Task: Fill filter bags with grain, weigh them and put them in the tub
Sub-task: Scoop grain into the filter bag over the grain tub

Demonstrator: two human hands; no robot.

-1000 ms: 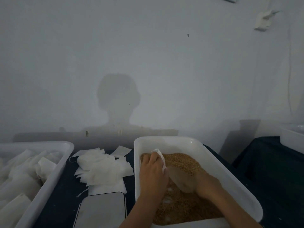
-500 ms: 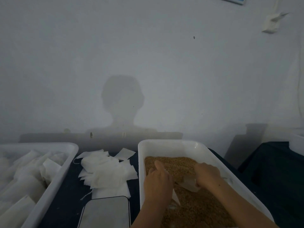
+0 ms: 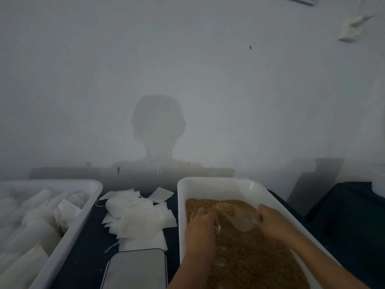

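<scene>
1. Left hand curled over the grain in the right tray; seems to pinch a bag edge, mostly hidden.
2. Right hand grips a clear scoop; scoop points left toward the bag, just beside it.
3. Filled-bag tub far left.

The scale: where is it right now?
In the head view the scale sits at the bottom edge, left of the grain tub, just in front of the loose pile of empty filter bags.
</scene>
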